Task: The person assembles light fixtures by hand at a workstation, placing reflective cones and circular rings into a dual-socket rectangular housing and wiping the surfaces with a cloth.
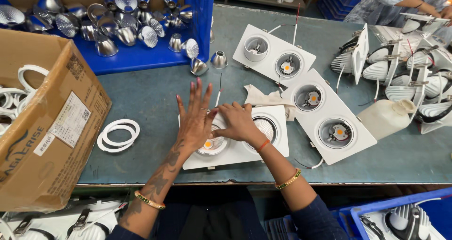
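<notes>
While both flat: left hand (195,120), right hand (238,122) on one of three twin-lamp housings (278,148).

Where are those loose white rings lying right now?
In the head view, the white rings lie on the grey table, left of the left hand, beside the cardboard box.

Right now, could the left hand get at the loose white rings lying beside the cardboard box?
Probably yes. The left hand rests open on the white twin light housing, and only bare table lies between it and the white rings.
</notes>
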